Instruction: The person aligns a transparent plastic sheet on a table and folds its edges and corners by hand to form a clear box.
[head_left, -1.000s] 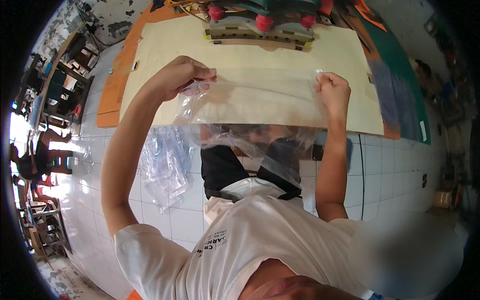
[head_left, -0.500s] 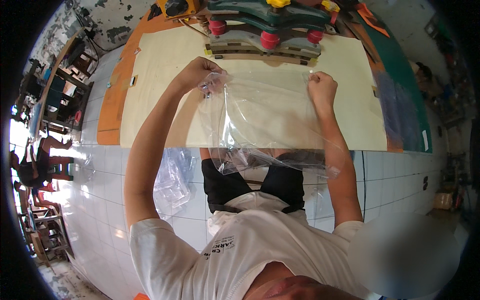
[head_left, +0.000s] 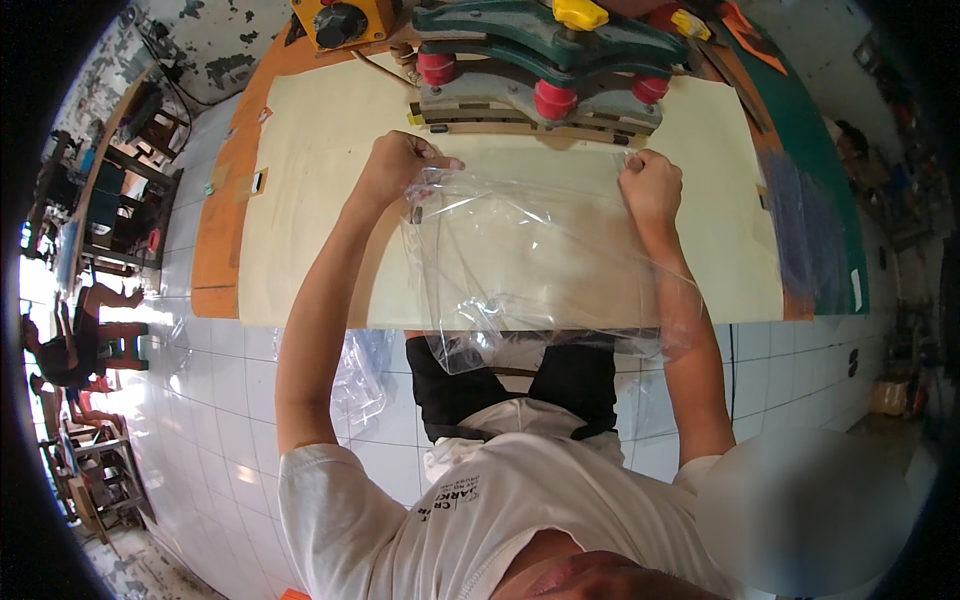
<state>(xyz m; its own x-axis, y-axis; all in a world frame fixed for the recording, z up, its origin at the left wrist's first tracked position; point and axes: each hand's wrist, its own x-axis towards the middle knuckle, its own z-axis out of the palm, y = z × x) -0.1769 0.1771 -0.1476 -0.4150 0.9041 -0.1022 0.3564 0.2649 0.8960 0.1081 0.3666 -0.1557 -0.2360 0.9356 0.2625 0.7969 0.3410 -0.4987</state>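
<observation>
Machine (head_left: 548,68) at surface (head_left: 285,230) far edge, mid-width; control box (head_left: 342,24) left of it, near far-left corner. Plastic sheet (head_left: 540,245) between left hand (head_left: 396,165) and right hand (head_left: 653,186), reaching past near edge. Loose plastic (head_left: 362,378) on floor (head_left: 220,385), beyond near edge, left.

Left hand (head_left: 408,165), right hand (head_left: 652,185) and clear plastic sheet (head_left: 540,235) closer to the green machine (head_left: 500,55) than before.

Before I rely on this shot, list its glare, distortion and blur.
Head view: white glare streaks on the clear plastic between left hand and right hand; head view: bright reflections on the tiled floor at left; head view: fisheye bending curves the table along its left edge; head view: a smooth blurred patch at lower right hides what it covers.
</observation>
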